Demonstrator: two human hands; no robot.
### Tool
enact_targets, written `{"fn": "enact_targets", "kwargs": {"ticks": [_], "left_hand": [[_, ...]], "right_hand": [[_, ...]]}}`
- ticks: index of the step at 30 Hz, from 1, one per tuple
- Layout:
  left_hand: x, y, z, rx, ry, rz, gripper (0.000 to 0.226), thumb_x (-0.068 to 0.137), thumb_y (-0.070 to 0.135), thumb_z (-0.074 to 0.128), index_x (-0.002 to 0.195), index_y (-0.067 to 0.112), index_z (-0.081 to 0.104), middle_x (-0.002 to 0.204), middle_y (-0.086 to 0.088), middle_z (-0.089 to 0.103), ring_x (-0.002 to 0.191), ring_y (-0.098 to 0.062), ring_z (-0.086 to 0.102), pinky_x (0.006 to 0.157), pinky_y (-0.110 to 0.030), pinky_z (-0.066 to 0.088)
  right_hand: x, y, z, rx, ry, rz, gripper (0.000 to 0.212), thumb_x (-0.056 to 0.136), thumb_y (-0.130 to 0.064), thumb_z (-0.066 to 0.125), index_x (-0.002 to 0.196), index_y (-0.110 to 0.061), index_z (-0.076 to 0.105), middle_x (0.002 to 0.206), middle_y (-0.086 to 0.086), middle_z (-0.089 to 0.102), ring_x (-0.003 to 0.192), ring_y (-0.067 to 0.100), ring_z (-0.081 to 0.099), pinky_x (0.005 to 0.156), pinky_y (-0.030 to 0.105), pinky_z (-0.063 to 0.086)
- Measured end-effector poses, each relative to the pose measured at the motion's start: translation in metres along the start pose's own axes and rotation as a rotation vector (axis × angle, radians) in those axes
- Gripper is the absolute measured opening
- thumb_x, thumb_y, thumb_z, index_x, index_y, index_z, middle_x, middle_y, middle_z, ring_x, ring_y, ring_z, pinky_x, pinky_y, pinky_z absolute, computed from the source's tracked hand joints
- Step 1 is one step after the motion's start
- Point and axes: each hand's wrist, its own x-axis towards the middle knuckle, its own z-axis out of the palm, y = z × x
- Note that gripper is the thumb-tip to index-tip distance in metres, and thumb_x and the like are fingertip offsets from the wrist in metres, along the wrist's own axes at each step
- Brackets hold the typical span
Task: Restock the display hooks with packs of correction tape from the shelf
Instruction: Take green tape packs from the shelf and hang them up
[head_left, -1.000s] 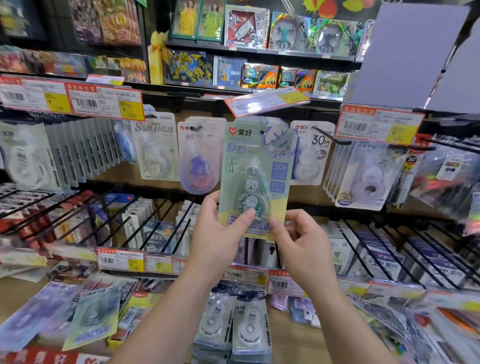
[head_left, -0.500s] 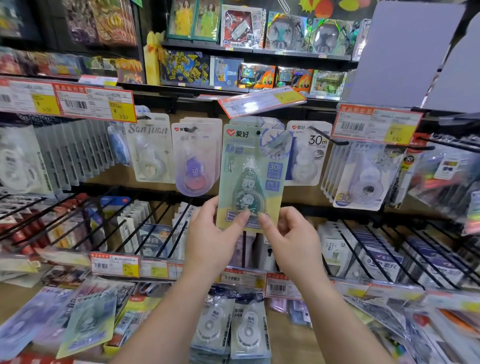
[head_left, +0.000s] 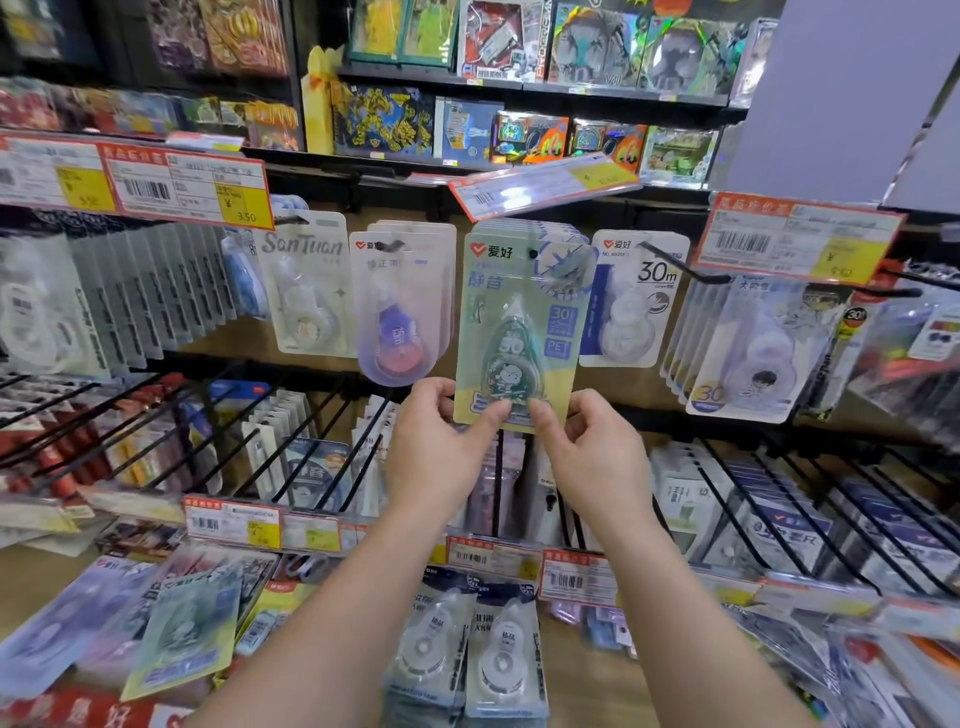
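A green and yellow pack of correction tape (head_left: 522, 332) hangs upright in front of a row of like packs on the middle display hook (head_left: 532, 253), whose tip shows through the pack's top hole. My left hand (head_left: 441, 441) pinches the pack's bottom left corner with thumb in front. My right hand (head_left: 587, 447) pinches the bottom right corner the same way. More green packs (head_left: 179, 629) lie flat on the wooden shelf at lower left.
Neighbouring hooks carry other tape packs: a purple one (head_left: 400, 306) to the left, a white 30m one (head_left: 631, 301) to the right. A tilted price tag (head_left: 540, 187) sticks out above the hook. Two white packs (head_left: 467, 649) lie between my forearms.
Both hands have lifted the pack a little and pushed it back toward the row of packs; the hook's tip now shows through its hole.
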Motion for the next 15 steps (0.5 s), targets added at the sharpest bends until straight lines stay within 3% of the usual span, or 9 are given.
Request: {"fn": "enact_targets", "kwargs": {"ticks": [6,15], "left_hand": [[0.008,-0.003,0.012,-0.010,-0.003,-0.030,0.042,0.072,0.061,0.074,0.094,0.036,0.049,0.091,0.008,0.064,0.088,-0.015,0.063,0.079,-0.044,0.055],[0.020,-0.003,0.020,-0.021,0.008,-0.042,0.037,0.073,0.058,0.076,0.086,0.039,0.048,0.095,0.007,0.065,0.091,-0.014,0.064,0.082,-0.044,0.055]], "right_hand": [[0.009,0.005,0.000,-0.023,0.013,0.000,0.039,0.092,-0.059,0.052,0.086,-0.020,0.056,0.068,-0.004,0.056,0.065,0.011,0.054,0.057,0.031,0.040],[0.022,0.006,0.005,-0.036,-0.019,0.023,0.036,0.092,-0.061,0.050,0.089,-0.026,0.056,0.069,-0.011,0.056,0.071,0.010,0.056,0.076,0.038,0.047]]}}
